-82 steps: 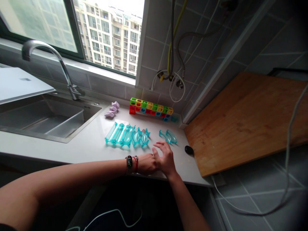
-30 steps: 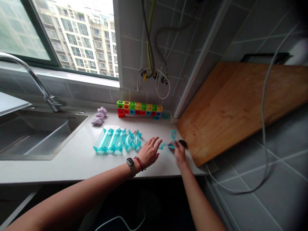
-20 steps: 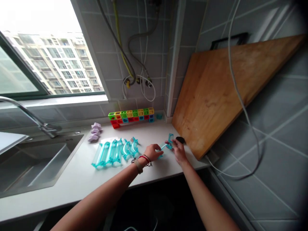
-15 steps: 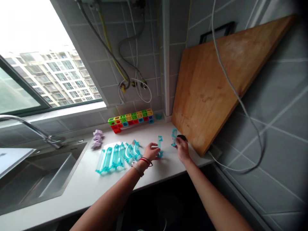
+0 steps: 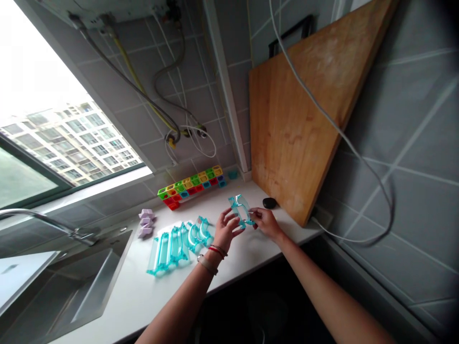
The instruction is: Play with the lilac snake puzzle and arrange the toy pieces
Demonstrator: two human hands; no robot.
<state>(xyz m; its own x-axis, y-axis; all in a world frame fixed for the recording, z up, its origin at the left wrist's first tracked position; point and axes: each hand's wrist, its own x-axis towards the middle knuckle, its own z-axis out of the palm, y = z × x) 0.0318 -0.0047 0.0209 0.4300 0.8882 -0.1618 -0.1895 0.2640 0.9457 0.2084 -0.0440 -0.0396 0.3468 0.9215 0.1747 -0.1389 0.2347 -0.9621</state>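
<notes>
Two translucent turquoise plastic track pieces (image 5: 245,209) are side by side in front of me, just above the counter; where one ends and the other begins is hard to make out. My left hand (image 5: 226,230) holds the left one, its fingers curved along that side. From the right, my right hand (image 5: 265,222) pinches the other piece near its lower end. To the left of my left hand lies a row of similar turquoise track pieces (image 5: 174,246), some straight and some curved.
A row of coloured plastic blocks (image 5: 193,184) stands by the back wall. Lilac pieces (image 5: 146,223) lie near the sink (image 5: 96,277). A black rounded object (image 5: 269,203) sits beside the leaning wooden board (image 5: 294,129). A white cable (image 5: 322,112) hangs before the board.
My hands have come closer together, bringing the two track pieces side by side. The right hand's piece moved left, away from the black object. The camera view has tilted.
</notes>
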